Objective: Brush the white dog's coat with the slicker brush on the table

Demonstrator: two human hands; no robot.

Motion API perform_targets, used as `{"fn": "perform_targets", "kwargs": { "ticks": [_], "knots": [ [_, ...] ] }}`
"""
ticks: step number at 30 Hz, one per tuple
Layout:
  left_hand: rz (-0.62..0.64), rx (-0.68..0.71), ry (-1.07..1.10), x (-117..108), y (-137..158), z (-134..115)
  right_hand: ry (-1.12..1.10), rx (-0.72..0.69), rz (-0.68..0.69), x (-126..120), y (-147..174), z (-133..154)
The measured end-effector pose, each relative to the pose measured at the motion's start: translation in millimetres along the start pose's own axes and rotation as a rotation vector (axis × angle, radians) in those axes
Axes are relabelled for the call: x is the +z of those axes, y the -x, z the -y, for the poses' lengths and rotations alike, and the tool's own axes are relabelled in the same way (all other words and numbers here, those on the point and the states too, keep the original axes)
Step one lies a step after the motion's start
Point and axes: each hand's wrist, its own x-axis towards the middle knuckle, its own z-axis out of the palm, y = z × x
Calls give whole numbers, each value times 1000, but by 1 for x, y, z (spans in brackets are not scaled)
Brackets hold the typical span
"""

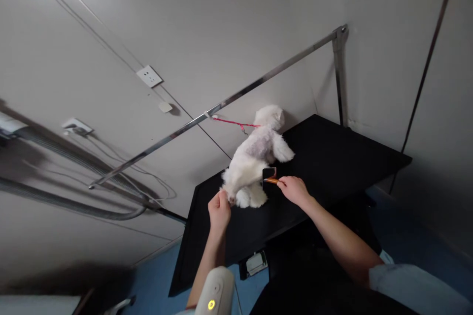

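Note:
A fluffy white dog [254,150] stands on a black grooming table [328,157], its head up and turned toward the wall. A red lead [232,122] runs from its neck to a metal bar above. My left hand [219,209] is closed on fur at the dog's rear end; whether this is tail or leg I cannot tell. In my right hand [293,189] is a slicker brush [271,181] with an orange handle, gripped between the fingers. Its dark, flat head is beside the dog's hind leg, close to the fur.
The metal grooming bar [266,76] crosses over the table, held by a post [338,78] at the right. Hoses [84,202] and cables run along the wall at left. A white device [216,290] with a lit yellow button is low in front.

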Motion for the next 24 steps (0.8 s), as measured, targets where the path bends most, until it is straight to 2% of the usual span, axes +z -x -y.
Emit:
{"fn": "perform_targets", "kwargs": {
  "ticks": [1,4,5,6,9,11,13,15,17,18,20,24],
  "knots": [
    [-4,7,0,1,-1,1,-33,-40,-22,1,0,1],
    [-19,23,19,2,-2,2,-149,-281,-30,9,-4,0],
    [-21,28,27,2,-2,3,-184,-295,-18,11,-8,-6],
    [-23,33,34,2,-3,3,-232,-235,-16,14,-13,-14],
    [-36,49,32,0,-2,6,-408,123,-81,22,-21,-46],
    [-31,65,8,2,-1,8,-608,239,-127,30,-17,-54],
    [15,111,-25,6,1,10,-915,152,-26,39,-8,-37],
    [95,174,-58,11,4,12,-1227,-15,228,45,1,-2],
    [174,238,-88,15,7,13,-1366,-131,466,48,4,35],
    [202,270,-111,16,9,14,-1407,-140,525,47,2,50],
    [250,345,-179,14,12,19,-1478,-89,505,46,-4,68],
    [290,512,-260,5,12,42,-1469,-20,266,47,-11,74]
  ]
}}
